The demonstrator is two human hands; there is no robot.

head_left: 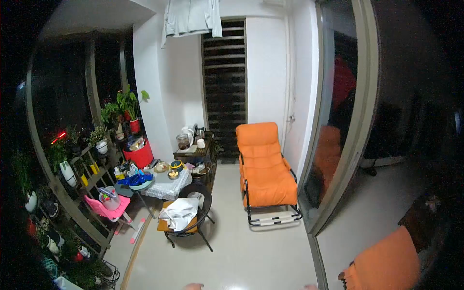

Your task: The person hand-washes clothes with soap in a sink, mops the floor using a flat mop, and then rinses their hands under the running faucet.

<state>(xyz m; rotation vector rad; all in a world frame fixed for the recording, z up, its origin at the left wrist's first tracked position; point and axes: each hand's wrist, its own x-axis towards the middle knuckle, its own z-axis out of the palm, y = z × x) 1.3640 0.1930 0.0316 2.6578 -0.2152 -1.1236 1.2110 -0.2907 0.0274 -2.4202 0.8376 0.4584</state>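
Only small parts of my two hands show at the bottom edge of the head view. My left hand [194, 286] is just left of the middle, and my right hand [311, 287] is farther right, both over the pale floor. Their fingers are too cut off to read, and anything they hold is out of sight. Ahead of my left hand stands a dark round chair [207, 199] with a white cloth [180, 213] on it. Beyond my right hand is an orange lounge chair [265, 166] with a black frame.
On the left are a table with a lace cloth [166, 190], a pink chair [107, 210], a red basket [139, 153] and potted plants along the railing. A sliding door frame [355, 130] runs along the right. Another orange seat [386, 263] is at the lower right.
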